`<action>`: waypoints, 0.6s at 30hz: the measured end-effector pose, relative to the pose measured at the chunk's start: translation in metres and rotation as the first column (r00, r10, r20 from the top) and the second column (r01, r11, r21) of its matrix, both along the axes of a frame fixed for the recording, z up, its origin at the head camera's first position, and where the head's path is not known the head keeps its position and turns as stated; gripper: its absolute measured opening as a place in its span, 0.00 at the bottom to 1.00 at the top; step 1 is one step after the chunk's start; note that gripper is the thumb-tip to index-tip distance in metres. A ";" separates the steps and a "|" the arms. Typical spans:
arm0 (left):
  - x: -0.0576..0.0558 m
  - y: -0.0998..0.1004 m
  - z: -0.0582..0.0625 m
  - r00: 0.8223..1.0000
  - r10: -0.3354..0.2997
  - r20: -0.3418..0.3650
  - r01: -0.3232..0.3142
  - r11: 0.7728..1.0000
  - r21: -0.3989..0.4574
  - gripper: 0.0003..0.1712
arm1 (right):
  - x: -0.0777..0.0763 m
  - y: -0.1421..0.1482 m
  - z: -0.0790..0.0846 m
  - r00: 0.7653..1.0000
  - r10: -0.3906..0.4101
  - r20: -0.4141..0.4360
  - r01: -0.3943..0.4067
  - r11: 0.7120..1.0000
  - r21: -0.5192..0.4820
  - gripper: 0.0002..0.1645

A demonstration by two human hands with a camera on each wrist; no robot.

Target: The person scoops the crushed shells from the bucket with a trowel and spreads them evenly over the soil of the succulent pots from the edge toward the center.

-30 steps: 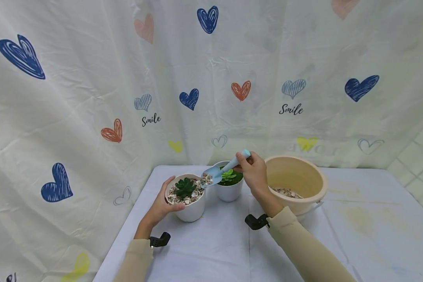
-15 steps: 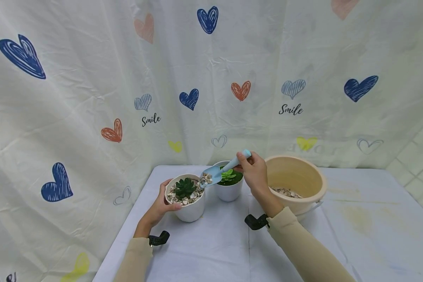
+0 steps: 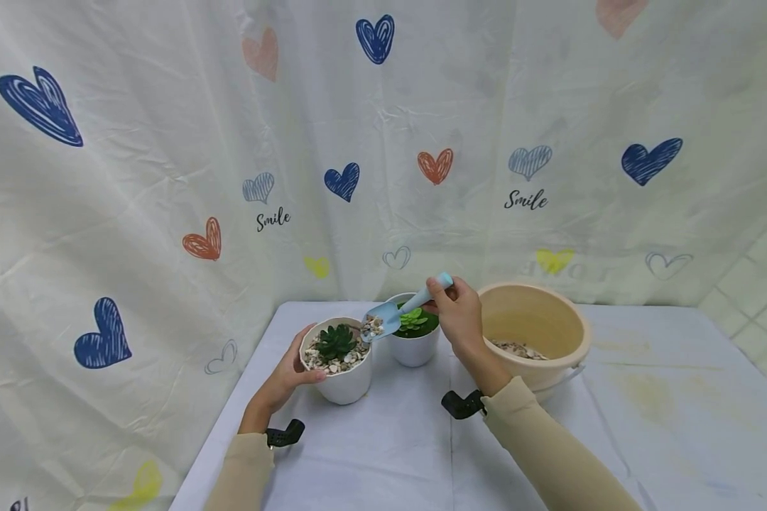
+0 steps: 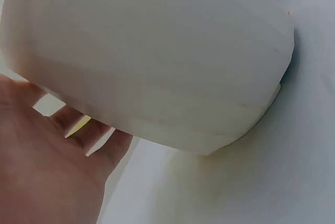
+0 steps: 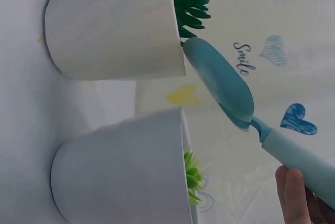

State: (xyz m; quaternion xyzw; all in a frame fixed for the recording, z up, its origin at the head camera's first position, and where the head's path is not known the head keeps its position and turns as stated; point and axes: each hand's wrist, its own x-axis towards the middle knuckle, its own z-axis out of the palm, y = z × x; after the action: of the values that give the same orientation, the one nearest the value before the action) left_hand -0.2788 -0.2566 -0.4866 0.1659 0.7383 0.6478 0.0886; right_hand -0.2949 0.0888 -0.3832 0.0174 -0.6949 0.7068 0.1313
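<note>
A white flower pot with a dark green succulent stands at the table's left side, pebbles around the plant. My left hand grips this pot at its left side, thumb in front near the rim. In the left wrist view the fingers reach behind the pot wall. With my right hand I hold a light blue trowel by its handle. Small pebbles lie in its scoop. The right wrist view shows the trowel tip right at the pot's rim, close to the succulent.
Behind the trowel stands a second white pot with a light green succulent. To the right is a beige bucket with pebbles at its bottom. A heart-printed curtain hangs behind the white-covered table.
My left thumb has drawn back slightly along the pot's front. The trowel stays at the rim with pebbles in it; the right hand has hardly moved.
</note>
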 end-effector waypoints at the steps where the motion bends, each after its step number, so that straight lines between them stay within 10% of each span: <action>1: 0.000 0.000 0.001 1.000 0.008 0.001 -0.008 1.000 -0.012 0.63 | 0.000 0.000 0.000 1.000 -0.002 -0.001 0.002 1.000 0.000 0.23; 13: 0.008 0.017 0.015 0.968 0.211 -0.135 -0.243 0.920 -0.307 0.71 | 0.001 -0.004 0.000 1.000 -0.011 -0.024 0.011 1.000 0.003 0.22; 18: 0.007 0.014 0.012 0.976 0.188 -0.108 -0.209 0.947 -0.242 0.68 | 0.002 -0.004 -0.001 0.999 0.004 -0.037 -0.004 1.000 0.003 0.24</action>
State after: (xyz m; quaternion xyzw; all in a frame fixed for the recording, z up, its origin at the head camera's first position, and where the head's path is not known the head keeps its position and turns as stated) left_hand -0.2722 -0.2426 -0.4748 0.1052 0.8307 0.5466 0.0123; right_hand -0.2929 0.0844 -0.3839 0.0320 -0.6933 0.7057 0.1424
